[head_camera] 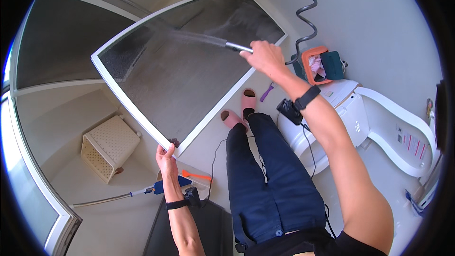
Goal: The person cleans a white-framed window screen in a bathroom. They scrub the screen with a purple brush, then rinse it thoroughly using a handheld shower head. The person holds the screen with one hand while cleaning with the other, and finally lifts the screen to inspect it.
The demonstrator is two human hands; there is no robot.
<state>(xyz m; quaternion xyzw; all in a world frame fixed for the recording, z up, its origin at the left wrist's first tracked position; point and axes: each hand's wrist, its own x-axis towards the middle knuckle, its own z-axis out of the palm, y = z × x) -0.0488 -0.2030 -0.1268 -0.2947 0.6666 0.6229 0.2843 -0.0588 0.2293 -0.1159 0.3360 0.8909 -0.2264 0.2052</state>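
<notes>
A white-framed window screen (170, 96) with dark mesh stands tilted before me, partly wet. My left hand (166, 161) grips its near lower corner, thumb on the white frame. In my right hand (266, 58) is a handheld water sprayer (237, 46), held above the mesh. A jet of water (199, 37) leaves its nozzle toward the upper left and hits the screen. The grey coiled hose (308, 10) runs from behind that hand up past the top edge of the view.
A toilet (341, 117) with its lid up stands at right, near a bin (306, 67). A purple-handled tool (266, 93) lies by my pink slippers (233, 119). At left are an upturned beige basket (112, 145), a pole (103, 200) and an orange tool (196, 175).
</notes>
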